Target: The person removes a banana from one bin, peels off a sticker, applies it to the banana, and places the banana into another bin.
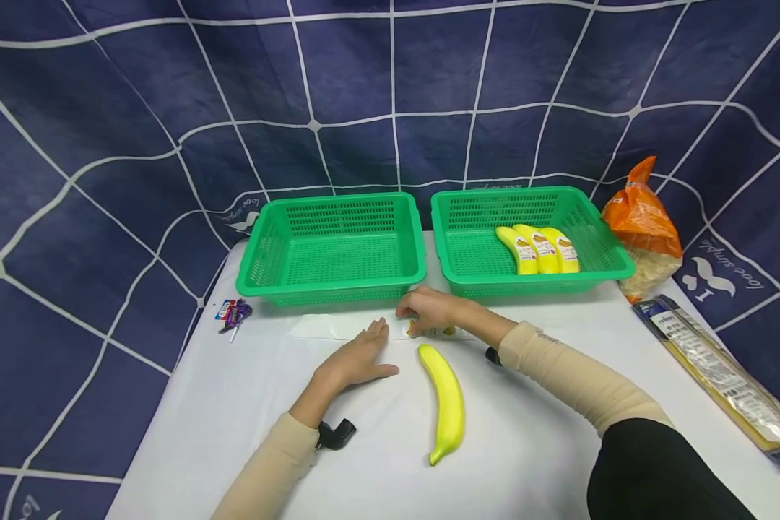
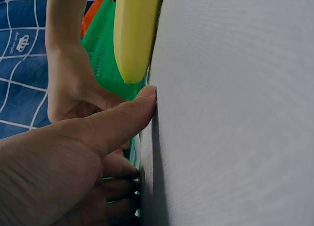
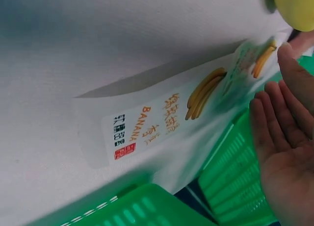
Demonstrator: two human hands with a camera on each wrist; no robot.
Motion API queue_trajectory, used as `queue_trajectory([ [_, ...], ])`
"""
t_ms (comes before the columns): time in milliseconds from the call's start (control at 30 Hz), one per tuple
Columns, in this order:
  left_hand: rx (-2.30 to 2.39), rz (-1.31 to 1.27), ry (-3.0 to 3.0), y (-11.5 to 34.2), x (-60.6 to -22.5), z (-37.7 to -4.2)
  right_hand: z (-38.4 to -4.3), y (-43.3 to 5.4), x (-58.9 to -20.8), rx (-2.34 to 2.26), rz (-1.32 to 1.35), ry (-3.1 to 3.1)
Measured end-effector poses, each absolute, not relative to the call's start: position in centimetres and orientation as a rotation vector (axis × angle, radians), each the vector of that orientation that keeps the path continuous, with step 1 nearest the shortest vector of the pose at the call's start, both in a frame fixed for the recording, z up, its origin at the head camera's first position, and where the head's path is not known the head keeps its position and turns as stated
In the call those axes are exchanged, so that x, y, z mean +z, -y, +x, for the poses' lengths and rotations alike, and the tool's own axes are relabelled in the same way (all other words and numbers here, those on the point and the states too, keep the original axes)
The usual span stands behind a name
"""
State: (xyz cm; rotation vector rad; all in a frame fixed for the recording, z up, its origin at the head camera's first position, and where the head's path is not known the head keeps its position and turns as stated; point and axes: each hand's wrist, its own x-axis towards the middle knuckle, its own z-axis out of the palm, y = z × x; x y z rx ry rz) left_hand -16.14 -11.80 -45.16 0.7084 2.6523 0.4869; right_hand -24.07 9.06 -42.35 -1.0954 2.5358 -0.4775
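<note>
A long white strip of banana labels lies flat in front of the baskets; its print, with BANANA lettering and pictured bananas, shows in the right wrist view as the banana label. My left hand rests at the strip with fingers straight and thumb spread. Just right of it my right hand is over the strip with bent fingers, one fingertip at a label. Whether it pinches the label's edge is hidden. A yellow banana without a visible label lies between my forearms.
Behind the strip stand a green basket at left and another green basket with several labelled bananas. Rightward are an orange-topped bag and a long flat package. Small wrapped candies lie at far left.
</note>
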Motion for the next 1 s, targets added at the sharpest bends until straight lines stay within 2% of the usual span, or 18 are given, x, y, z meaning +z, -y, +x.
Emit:
queue_trajectory([
  [333,0.48,0.723,-2.647,11.8,-45.5,-16.1,-24.4,-8.3,-43.3,-0.398,-1.113,-2.558],
  [1000,0.517,0.695,-2.625,11.8,-45.2,-16.1,-24.4,-7.3,-44.2,-0.421,-1.348,-2.656],
])
